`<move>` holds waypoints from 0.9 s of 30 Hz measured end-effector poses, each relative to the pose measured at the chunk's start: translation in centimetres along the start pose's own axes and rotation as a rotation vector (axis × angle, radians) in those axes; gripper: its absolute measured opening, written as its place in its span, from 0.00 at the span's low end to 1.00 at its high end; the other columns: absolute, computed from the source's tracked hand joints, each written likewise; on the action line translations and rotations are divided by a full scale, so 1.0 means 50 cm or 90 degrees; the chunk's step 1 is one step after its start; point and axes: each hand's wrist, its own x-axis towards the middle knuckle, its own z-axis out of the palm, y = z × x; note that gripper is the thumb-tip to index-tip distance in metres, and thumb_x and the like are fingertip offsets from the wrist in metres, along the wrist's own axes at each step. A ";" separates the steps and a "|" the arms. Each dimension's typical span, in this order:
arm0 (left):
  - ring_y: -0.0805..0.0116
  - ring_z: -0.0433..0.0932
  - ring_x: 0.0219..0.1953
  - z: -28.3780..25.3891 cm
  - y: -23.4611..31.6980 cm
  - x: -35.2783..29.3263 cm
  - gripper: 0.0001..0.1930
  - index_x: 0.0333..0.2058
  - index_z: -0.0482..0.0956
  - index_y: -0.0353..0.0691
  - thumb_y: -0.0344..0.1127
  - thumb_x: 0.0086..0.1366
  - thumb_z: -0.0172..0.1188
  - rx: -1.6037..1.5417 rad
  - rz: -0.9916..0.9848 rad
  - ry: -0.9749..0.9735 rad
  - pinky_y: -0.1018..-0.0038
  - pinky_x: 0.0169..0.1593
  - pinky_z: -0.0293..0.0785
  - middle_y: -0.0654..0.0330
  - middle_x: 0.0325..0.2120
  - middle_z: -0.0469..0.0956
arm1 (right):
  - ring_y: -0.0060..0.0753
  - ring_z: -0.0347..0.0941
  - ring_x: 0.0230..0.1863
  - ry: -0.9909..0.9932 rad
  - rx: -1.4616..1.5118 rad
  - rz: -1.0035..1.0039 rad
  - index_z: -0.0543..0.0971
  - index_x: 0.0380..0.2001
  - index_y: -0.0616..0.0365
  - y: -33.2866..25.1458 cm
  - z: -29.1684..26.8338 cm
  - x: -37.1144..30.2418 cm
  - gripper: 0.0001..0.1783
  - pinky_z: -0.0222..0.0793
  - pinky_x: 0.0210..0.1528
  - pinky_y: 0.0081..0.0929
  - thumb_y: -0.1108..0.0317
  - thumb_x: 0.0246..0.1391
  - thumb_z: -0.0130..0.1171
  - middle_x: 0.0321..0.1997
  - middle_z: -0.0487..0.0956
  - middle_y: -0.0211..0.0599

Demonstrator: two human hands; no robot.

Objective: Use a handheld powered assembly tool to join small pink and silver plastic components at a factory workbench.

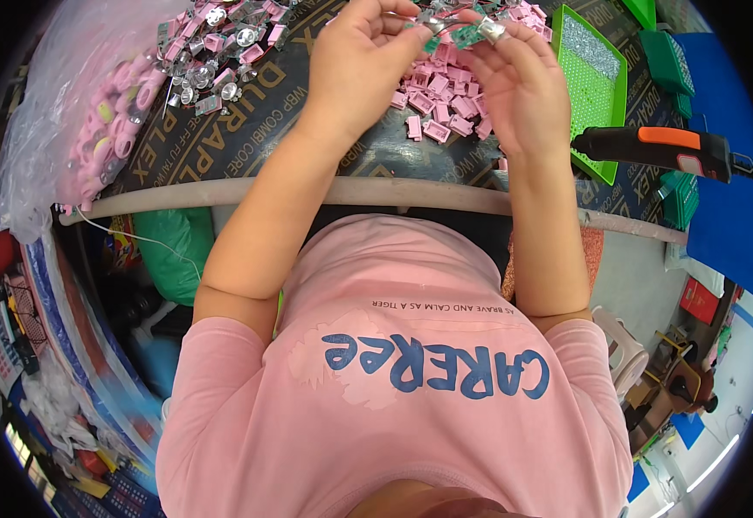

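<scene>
Both hands are raised over the far part of the table. My left hand (363,65) has its fingers closed on a small silver part with a bit of green at its edge. In my right hand (519,86), thumb and fingers pinch a silver reflector cup (490,30), with a small green circuit board (465,36) beside it. Thin wires seem to run between the two held parts; fingers hide the details. Just below the hands lies a pile of small pink plastic housings (437,95). Left of my left hand is a heap of silver cups, green boards and pink pieces (221,52).
A bright green perforated tray (597,160) holds many tiny silver pieces. An orange-and-black handheld tool (661,142) lies across its near edge, its cable trailing right. Dark green boxes (666,65) stand beyond. At left, a clear plastic bag (53,112) holds pink ring-shaped parts. The table's pale edge (376,192) crosses before me.
</scene>
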 end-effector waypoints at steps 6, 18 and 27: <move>0.78 0.81 0.32 -0.029 0.019 0.006 0.14 0.56 0.78 0.36 0.24 0.73 0.64 0.117 -0.019 -0.163 0.82 0.36 0.76 0.65 0.33 0.84 | 0.30 0.83 0.53 0.051 -0.461 -0.142 0.80 0.54 0.69 -0.010 -0.023 -0.009 0.15 0.79 0.59 0.29 0.79 0.66 0.60 0.60 0.84 0.48; 0.65 0.85 0.43 -0.032 0.076 -0.087 0.11 0.40 0.88 0.35 0.15 0.60 0.69 0.266 0.406 -0.226 0.73 0.46 0.81 0.55 0.42 0.85 | 0.27 0.84 0.49 -0.072 -0.365 -0.006 0.83 0.53 0.69 -0.054 0.061 -0.124 0.17 0.80 0.51 0.26 0.73 0.64 0.68 0.52 0.87 0.38; 0.57 0.84 0.43 -0.017 0.018 -0.113 0.20 0.46 0.86 0.39 0.18 0.54 0.71 0.394 0.437 -0.232 0.65 0.47 0.82 0.55 0.43 0.84 | 0.23 0.84 0.42 -0.046 -0.449 0.235 0.84 0.49 0.66 -0.060 0.019 -0.181 0.15 0.81 0.49 0.22 0.77 0.60 0.72 0.44 0.87 0.36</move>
